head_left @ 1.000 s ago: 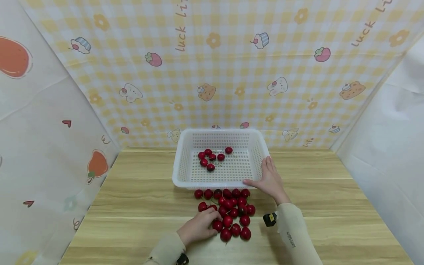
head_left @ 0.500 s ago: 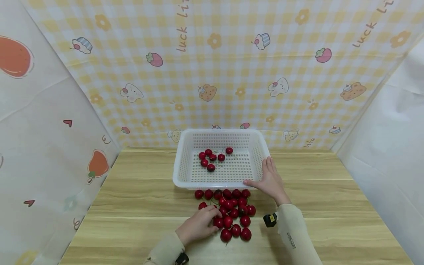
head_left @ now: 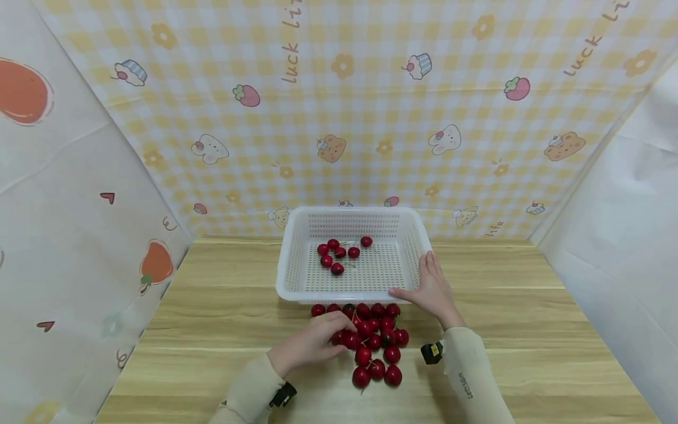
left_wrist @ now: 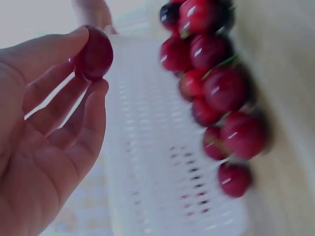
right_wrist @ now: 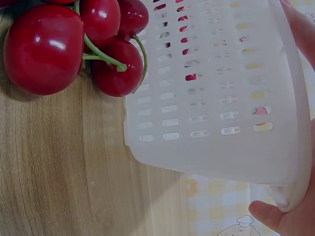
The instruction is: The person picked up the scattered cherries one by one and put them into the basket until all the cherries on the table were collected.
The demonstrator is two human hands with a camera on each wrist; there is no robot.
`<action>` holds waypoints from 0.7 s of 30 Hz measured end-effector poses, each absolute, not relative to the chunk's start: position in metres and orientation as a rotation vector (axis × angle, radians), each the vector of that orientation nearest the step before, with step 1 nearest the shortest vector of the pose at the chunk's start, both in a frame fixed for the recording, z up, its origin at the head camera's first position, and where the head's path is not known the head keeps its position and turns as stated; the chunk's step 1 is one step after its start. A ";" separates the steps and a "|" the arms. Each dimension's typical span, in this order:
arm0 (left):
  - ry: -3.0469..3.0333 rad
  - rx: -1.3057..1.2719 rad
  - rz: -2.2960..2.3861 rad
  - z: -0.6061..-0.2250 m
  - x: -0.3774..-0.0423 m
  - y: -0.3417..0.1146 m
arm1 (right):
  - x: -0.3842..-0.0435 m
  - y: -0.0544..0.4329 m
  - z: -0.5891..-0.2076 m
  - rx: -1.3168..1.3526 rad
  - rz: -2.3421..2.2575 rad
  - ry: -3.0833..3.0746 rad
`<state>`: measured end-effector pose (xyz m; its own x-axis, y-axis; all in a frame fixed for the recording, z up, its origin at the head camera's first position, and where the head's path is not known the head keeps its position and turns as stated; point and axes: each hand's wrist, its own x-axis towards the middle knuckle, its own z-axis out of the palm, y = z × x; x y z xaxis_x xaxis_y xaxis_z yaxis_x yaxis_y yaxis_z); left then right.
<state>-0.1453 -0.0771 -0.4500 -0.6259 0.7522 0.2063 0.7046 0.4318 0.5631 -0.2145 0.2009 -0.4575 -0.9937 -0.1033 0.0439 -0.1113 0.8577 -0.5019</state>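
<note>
My left hand [head_left: 306,346] is over the left side of a pile of red cherries [head_left: 365,327] on the table. In the left wrist view its thumb and fingertips pinch one dark red cherry [left_wrist: 96,55], held apart from the others. A white perforated plastic basket [head_left: 356,296] stands behind the pile, with several cherries [head_left: 326,261] on its floor. My right hand [head_left: 435,297] grips the basket's near right corner, thumb on the front rim and fingers along the right side. In the right wrist view only parts of that hand show at the edge.
A wooden table [head_left: 222,318] carries everything. Behind the basket rises a yellow checked cloth [head_left: 339,118], and white printed sheets [head_left: 74,212] hang at the sides. Green stems [right_wrist: 106,58] stick out from cherries close to the basket's front wall.
My left hand has shifted up and a little left, and a cherry at the pile's left has left its place with it. The right hand and basket have stayed put.
</note>
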 end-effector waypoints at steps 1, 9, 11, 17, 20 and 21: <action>2.597 1.355 0.956 -0.445 -0.148 -0.078 | -0.214 0.201 -0.457 0.171 0.820 -3.012; 2.721 1.570 0.804 -0.396 -0.173 -0.084 | -0.214 0.202 -0.460 0.170 0.814 -3.009; 2.752 1.626 0.746 -0.387 -0.181 -0.085 | -0.214 0.202 -0.460 0.168 0.815 -3.007; 2.751 1.641 0.688 -0.367 -0.213 -0.083 | -0.214 0.202 -0.460 0.166 0.818 -3.007; 2.751 1.560 0.649 -0.360 -0.233 -0.079 | -0.215 0.202 -0.460 0.169 0.820 -3.006; 2.750 1.529 0.635 -0.358 -0.240 -0.077 | -0.215 0.202 -0.460 0.172 0.818 -3.004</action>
<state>-0.2403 -0.0767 -0.3580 -0.5443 0.8018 0.2467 0.8288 0.4684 0.3062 -0.2147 0.2022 -0.4597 -0.9936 -0.0998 0.0520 -0.1124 0.8563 -0.5041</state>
